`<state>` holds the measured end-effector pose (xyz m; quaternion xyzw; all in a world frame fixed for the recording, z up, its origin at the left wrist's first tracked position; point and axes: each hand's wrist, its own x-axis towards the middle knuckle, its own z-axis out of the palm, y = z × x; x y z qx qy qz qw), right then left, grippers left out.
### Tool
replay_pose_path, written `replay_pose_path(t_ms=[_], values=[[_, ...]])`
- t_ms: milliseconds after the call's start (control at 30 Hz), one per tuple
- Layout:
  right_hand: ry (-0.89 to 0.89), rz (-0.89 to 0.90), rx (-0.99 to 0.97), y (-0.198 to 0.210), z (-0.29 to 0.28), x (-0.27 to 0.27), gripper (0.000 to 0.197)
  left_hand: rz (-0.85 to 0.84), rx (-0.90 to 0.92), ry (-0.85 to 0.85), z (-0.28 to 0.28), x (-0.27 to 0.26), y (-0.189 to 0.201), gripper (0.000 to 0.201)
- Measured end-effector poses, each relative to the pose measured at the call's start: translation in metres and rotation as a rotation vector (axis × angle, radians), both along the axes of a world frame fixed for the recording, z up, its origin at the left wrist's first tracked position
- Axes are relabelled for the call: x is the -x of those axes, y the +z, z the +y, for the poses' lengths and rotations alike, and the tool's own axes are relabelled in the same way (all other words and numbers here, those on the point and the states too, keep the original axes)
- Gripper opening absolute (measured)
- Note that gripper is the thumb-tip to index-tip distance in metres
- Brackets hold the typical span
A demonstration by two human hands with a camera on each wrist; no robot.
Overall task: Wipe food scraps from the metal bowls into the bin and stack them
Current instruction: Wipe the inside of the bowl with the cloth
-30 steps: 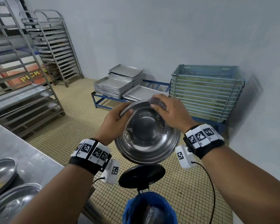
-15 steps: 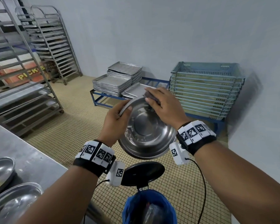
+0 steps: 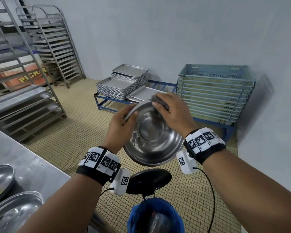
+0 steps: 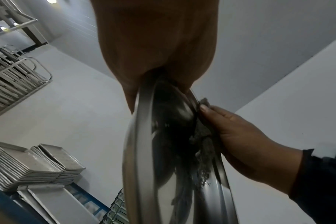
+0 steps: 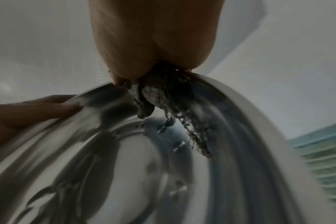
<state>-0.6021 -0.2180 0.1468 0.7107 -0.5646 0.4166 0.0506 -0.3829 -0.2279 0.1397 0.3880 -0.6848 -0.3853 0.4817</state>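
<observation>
the left hand (image 3: 120,126) grips the metal bowl (image 3: 155,140) by its upper left rim, thumb lying over the lip on the inside and the other fingers hidden behind the wall. the bowl is held in the air, tipped so its open side faces the person, above the bin (image 3: 155,217) with its blue liner and raised black lid (image 3: 149,180).

the right hand (image 3: 173,111) is curled around a grey rag (image 3: 160,102) and presses it against the inner wall near the top rim. in the right wrist view the rag (image 5: 153,92) bunches out from under the fingers, frayed threads trailing down the steel; that picture is smeared by motion.

the left wrist view shows the bowl (image 4: 163,151) almost edge-on, so its inside is hard to read. whether scraps remain in it cannot be told.

at lower left, two more bowls (image 3: 15,209) sit on the steel counter (image 3: 32,165), both cut off by the frame. the bin's lower part is also out of frame.
</observation>
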Motion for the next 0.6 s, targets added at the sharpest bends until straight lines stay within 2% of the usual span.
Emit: replay_pose_path(t_ms=[100, 233, 300, 400, 500, 600], values=[[-0.008, -0.034, -0.008, -0.001, 0.0, 0.005, 0.047, 0.034, 0.019, 0.016, -0.002, -0.002, 0.001, 0.024], [-0.044, -0.315, -0.118, -0.019, 0.009, 0.019, 0.044, 0.147, 0.001, 0.09, -0.005, -0.011, 0.006, 0.019], [-0.054, -0.376, -0.16, -0.023, 0.013, 0.02, 0.041, 0.175, -0.006, 0.107, -0.005, -0.012, 0.007, 0.017], [-0.053, -0.341, -0.098, -0.019, 0.013, 0.018, 0.04, 0.12, -0.005, 0.081, -0.005, -0.011, 0.005, 0.021], [-0.023, -0.178, -0.031, -0.007, 0.008, 0.015, 0.048, 0.052, -0.004, 0.015, -0.003, -0.007, 0.002, 0.026], [-0.008, -0.106, -0.027, 0.001, 0.007, 0.014, 0.05, 0.082, -0.025, -0.015, 0.001, -0.004, 0.004, 0.026]])
